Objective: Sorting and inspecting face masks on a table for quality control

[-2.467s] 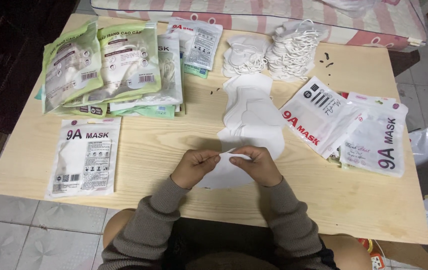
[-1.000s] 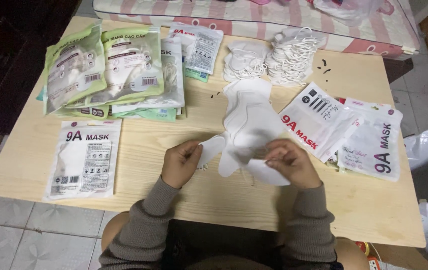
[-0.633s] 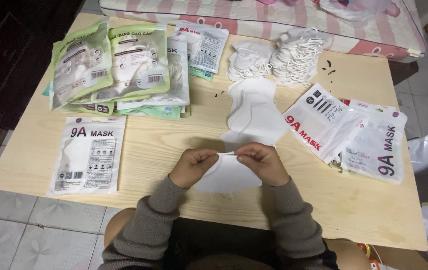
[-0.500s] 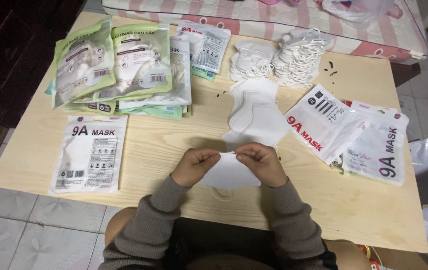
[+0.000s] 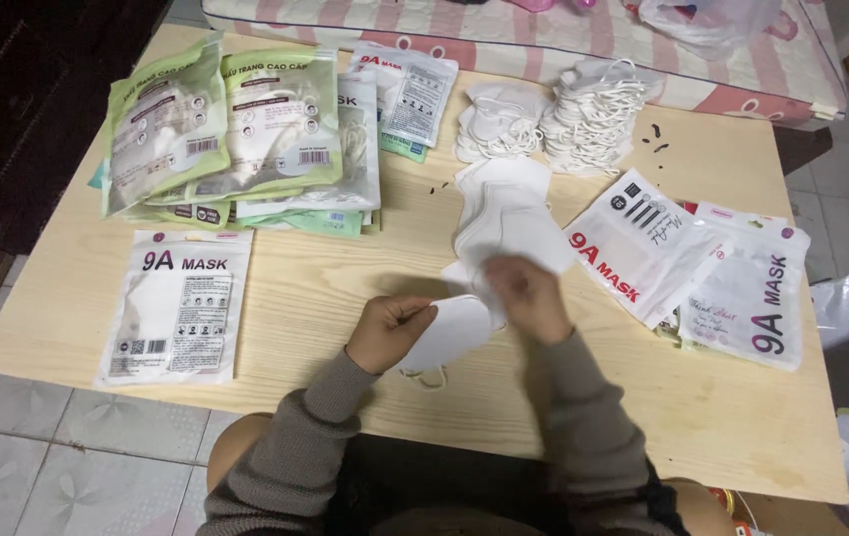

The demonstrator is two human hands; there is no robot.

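Observation:
My left hand pinches the left edge of a folded white face mask just above the wooden table; its ear loop dangles below. My right hand, blurred by motion, is closed on the edge of a second white mask at the near end of a row of loose white masks lying mid-table. The two hands are a short way apart, with the masks between them.
A white packet with a mask inside lies at the left. Green and white packets are stacked at the back left. Piles of white masks with ear loops sit at the back, flat white pouches at the right.
My hands were together on one mask in front of me. Now my right hand has shifted right and up to the loose masks, while my left keeps hold of the mask.

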